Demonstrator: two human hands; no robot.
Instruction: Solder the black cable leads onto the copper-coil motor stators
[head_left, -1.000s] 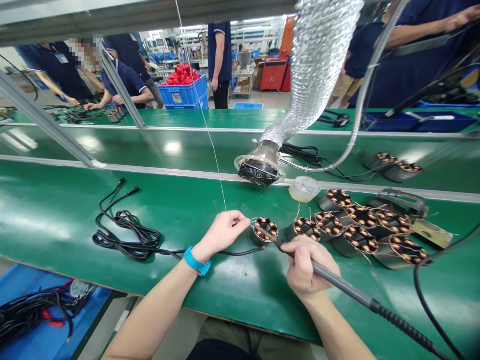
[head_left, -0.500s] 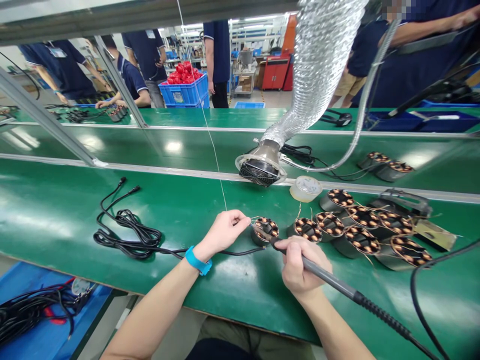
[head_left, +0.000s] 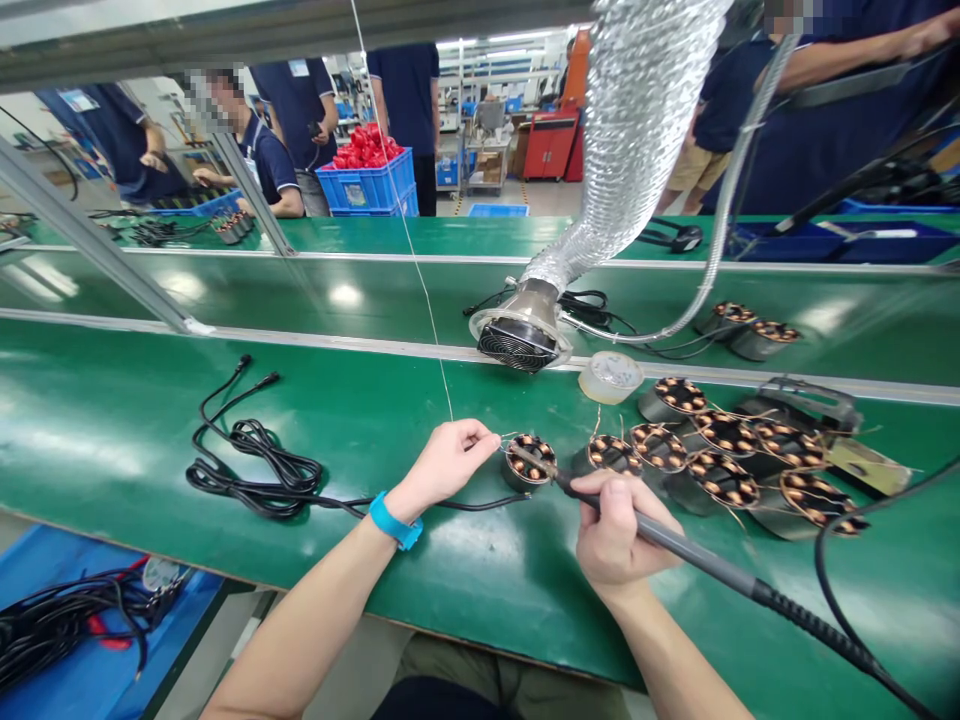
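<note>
My left hand [head_left: 454,458], with a blue band at its wrist, is closed in a pinch on thin solder wire [head_left: 430,310] that hangs from above. Just right of its fingertips stands a motor stator [head_left: 529,462] with copper windings and fine wire ends. My right hand [head_left: 624,530] is wrapped round a soldering iron [head_left: 694,557]. The iron's tip reaches over the stator's top; whether it touches is too small to tell. A black cable [head_left: 480,505] ends on the table just below the stator.
More stators [head_left: 724,478] stand grouped at right, by a tape roll [head_left: 611,377]. A fume extractor hood [head_left: 519,335] hangs above the table's back edge. Coiled black cable [head_left: 259,465] lies at left, a blue bin [head_left: 45,600] below it. Co-workers [head_left: 270,165] are beyond the bench.
My right hand and the soldering iron have shifted right, drawing the tip back across the stator. My left hand stays put. Behind, two stators moved slightly left and co-workers changed position.
</note>
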